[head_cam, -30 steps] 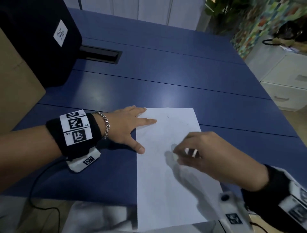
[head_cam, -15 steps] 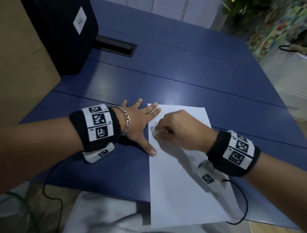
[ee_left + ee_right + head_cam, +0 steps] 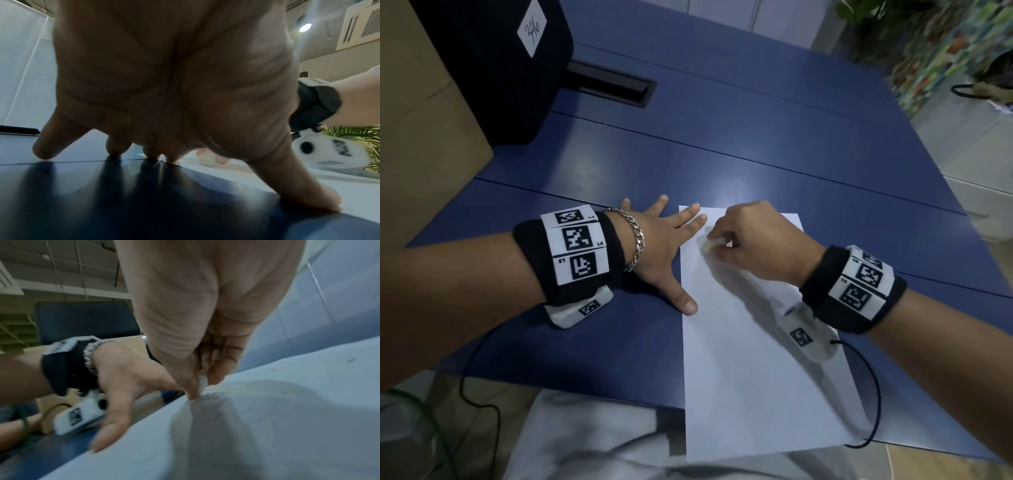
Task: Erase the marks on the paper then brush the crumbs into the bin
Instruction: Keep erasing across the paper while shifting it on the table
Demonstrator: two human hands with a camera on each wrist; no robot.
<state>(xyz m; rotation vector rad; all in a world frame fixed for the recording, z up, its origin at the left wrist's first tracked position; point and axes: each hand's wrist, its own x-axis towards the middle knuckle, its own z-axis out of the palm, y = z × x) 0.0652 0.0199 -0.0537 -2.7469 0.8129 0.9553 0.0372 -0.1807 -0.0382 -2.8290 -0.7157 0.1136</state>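
Left hand [image 3: 654, 246]: flat and spread on the table [image 3: 756, 144], fingers straight, two fingertips over the far left corner of the paper [image 3: 756, 377], thumb tip at its left edge nearer the body.
Right hand [image 3: 753, 240]: curled, thumb and fingers pinching a small white eraser [image 3: 707, 245], just right of the left hand's fingertips.
Eraser: pressed down on the paper near its far left corner; only a pale sliver visible from the head view.
Paper: white sheet lying lengthwise under both hands, near end hanging past the table edge toward the body.
Head view only: whole sheet outline, silver bracelet [image 3: 635, 240] on the left wrist, black box [image 3: 493, 68] with a white label far left of the left hand, cardboard box [image 3: 421, 137] beside it, black slot [image 3: 609, 87] in the table beyond the left hand.
Left wrist view only: palm from below, fingertips [image 3: 44, 152] touching the dark glossy table, thumb resting at the paper's edge, right wrist's band and camera off to the right.
Right wrist view only: eraser [image 3: 202, 382] clamped between thumb and fingertip, its lower corner meeting the sheet; a few dark specks [image 3: 350, 360] on the paper right of the right hand; faint grey smudge beside the thumb tip.
Bin: cannot tell which object, if any, serves as one.
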